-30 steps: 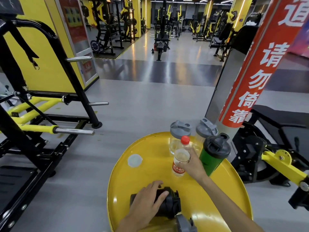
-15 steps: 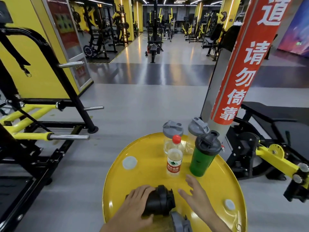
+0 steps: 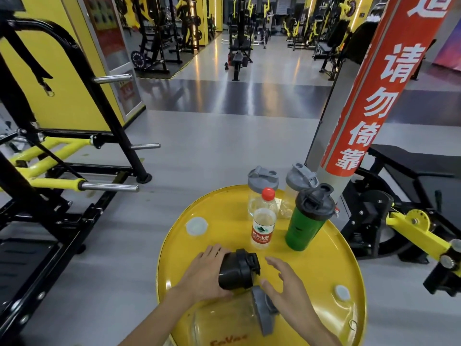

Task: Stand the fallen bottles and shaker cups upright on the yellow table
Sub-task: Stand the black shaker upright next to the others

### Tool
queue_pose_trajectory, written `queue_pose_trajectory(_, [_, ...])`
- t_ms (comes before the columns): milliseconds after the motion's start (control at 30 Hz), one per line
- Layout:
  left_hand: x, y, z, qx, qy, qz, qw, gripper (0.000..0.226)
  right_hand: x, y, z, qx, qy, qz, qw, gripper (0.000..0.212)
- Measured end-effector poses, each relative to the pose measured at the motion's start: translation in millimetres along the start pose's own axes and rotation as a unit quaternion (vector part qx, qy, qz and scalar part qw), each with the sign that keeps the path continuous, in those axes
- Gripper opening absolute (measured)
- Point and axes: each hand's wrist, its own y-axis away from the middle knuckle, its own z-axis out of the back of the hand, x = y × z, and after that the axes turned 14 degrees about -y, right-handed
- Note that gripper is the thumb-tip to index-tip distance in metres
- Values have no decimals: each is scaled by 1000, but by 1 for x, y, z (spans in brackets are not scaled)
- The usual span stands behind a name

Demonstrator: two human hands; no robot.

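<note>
Black shaker cup [image 3: 238, 269] lying on its side near middle of yellow counter [image 3: 321, 265], gripped by left hand [image 3: 204, 273]. Just nearer than it, clear shaker cup [image 3: 232, 320] with grey lid, also fallen, partly cut off below. Right hand [image 3: 289, 293] beside that lid, fingers [image 3: 274, 262] spread, holding nothing. Beyond black cup: water bottle [image 3: 263, 221], green shaker [image 3: 308, 221], two clear shakers [image 3: 262, 186], all upright.

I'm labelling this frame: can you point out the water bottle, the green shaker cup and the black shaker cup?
water bottle [image 3: 261, 233]: head view, on its red label.
green shaker cup [image 3: 303, 228]: head view, on its green body.
black shaker cup [image 3: 234, 272]: head view, on its dark side.
</note>
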Motion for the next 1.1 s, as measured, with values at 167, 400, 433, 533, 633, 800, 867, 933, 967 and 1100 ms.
queue_pose_trajectory(167, [0, -3, -1, -12, 0, 4, 1000, 91, 2, 4, -5, 16, 16, -3, 1000, 50])
queue_pose_trajectory(400, [-1, -1, 2, -11, 5, 10, 1000, 90, 2, 11, -11, 43, 33, 14, 998, 43])
queue_pose_trajectory(433, [-1, -1, 2, -11, 5, 10, 1000, 90, 2, 11, -11, 44, 35, 15, 998, 43])
queue_pose_trajectory(533, [-2, -1, 2, -15, 10, 15, 1000, 91, 4, 13, -12, 41, 38, 16, 998, 44])
queue_pose_trajectory(633, [0, -2, 4, -33, 42, 45, 998, 91, 6, 16, -11, 47, 34, 24, 998, 42])
queue_pose_trajectory(800, [8, -16, 32, -122, 175, 164, 963, 91, 9, 26, -9, 64, 31, 38, 997, 41])
queue_pose_trajectory(867, [16, -29, 49, -149, 230, 195, 942, 88, 10, 31, -9, 85, 20, 38, 995, 39])
queue_pose_trajectory(933, [28, -45, 65, -174, 281, 214, 919, 88, 10, 36, -11, 105, 22, 39, 993, 37])
queue_pose_trajectory(967, [34, -53, 72, -189, 297, 218, 910, 89, 9, 38, -12, 111, 28, 45, 992, 36])
queue_pose_trajectory(1100, [64, -94, 98, -207, 377, 217, 876, 85, 5, 44, -15, 135, 55, 75, 987, 39])
